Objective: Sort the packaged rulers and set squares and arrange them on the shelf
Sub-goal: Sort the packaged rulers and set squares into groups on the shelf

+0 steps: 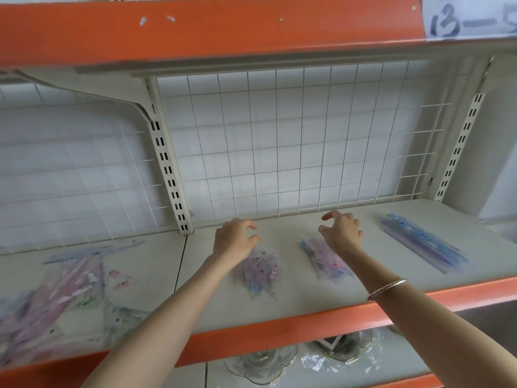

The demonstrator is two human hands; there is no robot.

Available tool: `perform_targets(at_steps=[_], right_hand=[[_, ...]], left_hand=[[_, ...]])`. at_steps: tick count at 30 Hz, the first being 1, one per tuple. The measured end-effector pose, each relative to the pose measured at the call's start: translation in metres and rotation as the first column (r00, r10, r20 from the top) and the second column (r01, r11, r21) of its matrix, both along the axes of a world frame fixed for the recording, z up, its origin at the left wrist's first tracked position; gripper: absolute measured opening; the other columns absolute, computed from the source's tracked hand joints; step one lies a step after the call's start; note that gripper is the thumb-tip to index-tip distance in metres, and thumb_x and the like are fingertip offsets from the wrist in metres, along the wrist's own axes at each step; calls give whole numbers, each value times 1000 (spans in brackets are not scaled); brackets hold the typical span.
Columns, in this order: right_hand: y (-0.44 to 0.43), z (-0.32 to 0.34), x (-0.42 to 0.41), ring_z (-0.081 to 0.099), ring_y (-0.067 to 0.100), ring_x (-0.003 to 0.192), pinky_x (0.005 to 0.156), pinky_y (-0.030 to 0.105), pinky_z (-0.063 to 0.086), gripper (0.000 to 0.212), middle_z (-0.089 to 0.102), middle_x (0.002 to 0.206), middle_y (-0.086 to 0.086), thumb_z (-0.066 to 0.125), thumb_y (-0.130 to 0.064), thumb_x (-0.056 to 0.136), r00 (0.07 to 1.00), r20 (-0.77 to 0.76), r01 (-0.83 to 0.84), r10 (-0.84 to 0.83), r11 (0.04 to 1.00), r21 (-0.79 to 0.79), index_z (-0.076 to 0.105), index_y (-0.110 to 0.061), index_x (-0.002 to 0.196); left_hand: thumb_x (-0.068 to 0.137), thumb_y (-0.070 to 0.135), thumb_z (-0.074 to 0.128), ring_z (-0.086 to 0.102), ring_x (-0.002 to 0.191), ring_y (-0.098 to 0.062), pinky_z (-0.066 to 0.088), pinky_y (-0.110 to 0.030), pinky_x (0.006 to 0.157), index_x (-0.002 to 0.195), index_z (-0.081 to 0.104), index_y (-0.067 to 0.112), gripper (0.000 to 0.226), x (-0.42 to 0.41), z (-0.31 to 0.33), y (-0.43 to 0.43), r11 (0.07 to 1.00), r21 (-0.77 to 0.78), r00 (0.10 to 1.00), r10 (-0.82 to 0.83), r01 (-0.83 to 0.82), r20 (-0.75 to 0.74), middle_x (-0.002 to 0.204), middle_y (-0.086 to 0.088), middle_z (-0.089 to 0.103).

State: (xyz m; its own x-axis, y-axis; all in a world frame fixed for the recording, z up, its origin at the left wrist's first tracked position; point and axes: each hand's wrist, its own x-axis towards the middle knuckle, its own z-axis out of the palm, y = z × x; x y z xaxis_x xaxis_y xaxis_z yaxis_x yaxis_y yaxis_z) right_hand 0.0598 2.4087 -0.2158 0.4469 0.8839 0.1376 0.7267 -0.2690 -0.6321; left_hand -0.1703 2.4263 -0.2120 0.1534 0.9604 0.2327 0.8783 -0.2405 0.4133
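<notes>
On the grey shelf (293,301) lie two small piles of packaged set squares: one (260,271) under my left wrist, the other (326,260) under my right wrist. A stack of packaged rulers (422,243), blue and purple, lies further right. A loose heap of mixed packages (56,298) covers the shelf's left section. My left hand (235,238) hovers above the far end of the left pile with fingers loosely curled, holding nothing. My right hand (342,229) hovers the same way over the right pile, empty.
A white wire grid (293,141) backs the shelf, with slotted uprights (167,163) at each side. An orange shelf edge (195,26) hangs overhead and another (279,329) runs along the front. Glass dishes (263,365) sit on the level below.
</notes>
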Motion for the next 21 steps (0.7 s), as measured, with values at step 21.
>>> perform_targets(at_steps=[21], right_hand=[[14, 7, -199, 37, 26, 126, 100, 42, 27, 29, 45, 131, 7, 53, -23, 89, 823, 348, -448, 449, 890, -89, 55, -21, 118]], left_hand=[[95, 51, 39, 32, 133, -22, 17, -39, 108, 130, 55, 28, 45, -207, 6, -47, 940, -62, 875, 286, -336, -391, 142, 1, 42]])
